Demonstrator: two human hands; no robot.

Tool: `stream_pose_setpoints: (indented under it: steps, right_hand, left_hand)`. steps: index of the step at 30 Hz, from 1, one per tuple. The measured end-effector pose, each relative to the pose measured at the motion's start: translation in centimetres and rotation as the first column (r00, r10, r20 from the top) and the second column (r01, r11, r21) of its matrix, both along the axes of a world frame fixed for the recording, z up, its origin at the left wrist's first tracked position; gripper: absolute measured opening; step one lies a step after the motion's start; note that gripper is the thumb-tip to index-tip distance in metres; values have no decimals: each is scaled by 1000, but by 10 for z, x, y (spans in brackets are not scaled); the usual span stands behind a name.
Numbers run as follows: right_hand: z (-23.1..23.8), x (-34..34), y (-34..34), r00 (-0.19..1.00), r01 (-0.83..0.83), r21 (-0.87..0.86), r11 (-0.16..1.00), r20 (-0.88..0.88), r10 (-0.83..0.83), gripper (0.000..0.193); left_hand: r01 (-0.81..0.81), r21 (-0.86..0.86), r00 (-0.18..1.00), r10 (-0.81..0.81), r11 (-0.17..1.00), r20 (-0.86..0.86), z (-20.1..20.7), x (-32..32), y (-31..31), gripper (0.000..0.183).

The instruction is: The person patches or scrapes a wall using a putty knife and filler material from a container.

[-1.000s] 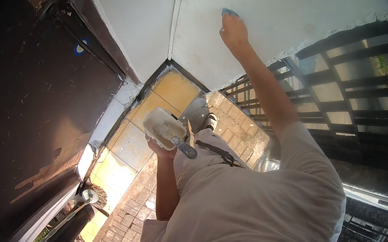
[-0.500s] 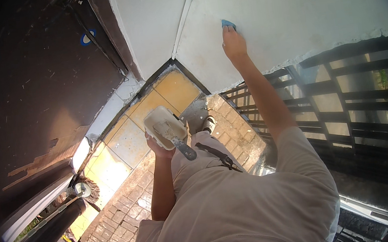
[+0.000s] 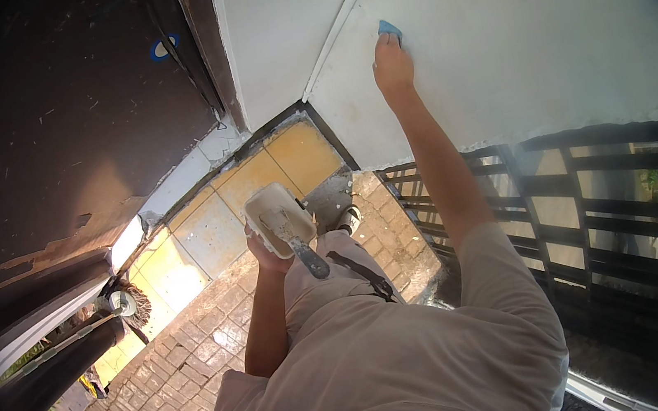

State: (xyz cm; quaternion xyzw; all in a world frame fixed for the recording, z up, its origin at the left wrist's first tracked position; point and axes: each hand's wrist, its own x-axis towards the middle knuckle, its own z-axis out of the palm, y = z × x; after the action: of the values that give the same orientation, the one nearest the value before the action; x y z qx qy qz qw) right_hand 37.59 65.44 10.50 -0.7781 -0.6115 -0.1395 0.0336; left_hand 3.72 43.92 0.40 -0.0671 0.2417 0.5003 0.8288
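Note:
My left hand (image 3: 267,251) is closed around the side of an off-white rectangular tub (image 3: 256,208), held in front of my body. A pale, paste-like residue coats the tub's inside. A putty knife (image 3: 310,259) lies tilted in it, its dark grey handle sticking out over the near rim toward me. My right arm is stretched far forward, and my right hand (image 3: 392,68) pinches a flat blue piece (image 3: 390,29) against the white wall (image 3: 523,38). The piece is too small to tell whether it is a spreader or a pad. The fingertips are partly hidden.
A white pipe (image 3: 338,21) runs down the wall beside a dark brown door (image 3: 74,98) with peeling lower edge. Dark metal railings (image 3: 561,200) stand at right. Yellow tiles (image 3: 302,155) and brick paving (image 3: 178,383) lie below. A mop or brush head (image 3: 136,306) is at left.
My right hand with the blue piece has moved slightly up along the wall. My view has shifted a little; the left hand still holds the tub.

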Motion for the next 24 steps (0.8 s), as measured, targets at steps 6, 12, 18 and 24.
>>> stream_pose_setpoints:
  steps: [6, 12, 18, 24]
  right_hand:
    - [-83, 12, -18, 998, 58, -175, 983, 46, -50, 20]
    - [-30, -5, 10, 1000, -8, -116, 993, 25, 11, 19]
    - [-52, 1, 13, 994, -15, -103, 995, 109, 27, 15]
    - [-91, 7, 9, 989, -1, -203, 979, 142, 31, 13]
  left_hand:
    - [-8, 54, 1000, 7, 999, 18, 1, 14, 9, 63]
    - [-28, 73, 992, 19, 997, 123, 5, 7, 1, 63]
    - [-37, 50, 998, 34, 998, 55, -4, 10, 7, 64]
    - [-103, 0, 991, 102, 995, 85, 10, -3, 2, 63]
